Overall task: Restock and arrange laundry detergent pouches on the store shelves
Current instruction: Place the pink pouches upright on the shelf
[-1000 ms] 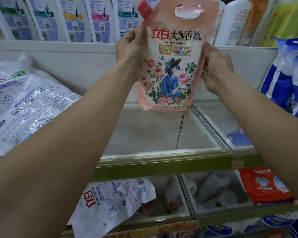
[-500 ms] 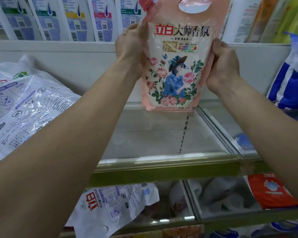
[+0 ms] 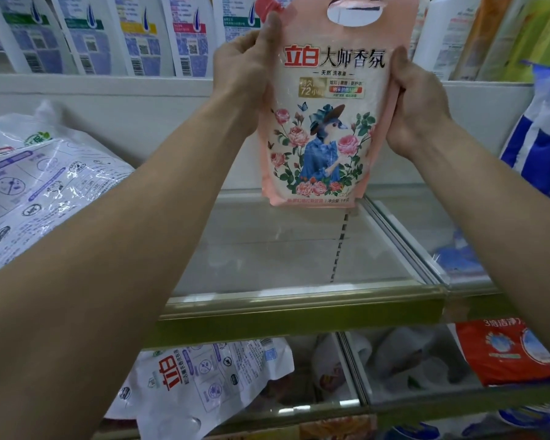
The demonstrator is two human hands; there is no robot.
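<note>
Pouch [image 3: 324,128] upright, label toward me, hardly shifted over the last second: my left hand [image 3: 238,77] and right hand [image 3: 416,112] still grip its edges at 9 and 3 o'clock, base hovering over the shelf [image 3: 267,249] at 12, placement pending.

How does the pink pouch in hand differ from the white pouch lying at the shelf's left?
The pink pouch is held upright between the left hand and right hand; the white pouch lies slumped on the shelf, untouched. The pink pouch shows a flowered front; the white pouch shows printed instructions and icons. Both are soft plastic pouches.
</note>
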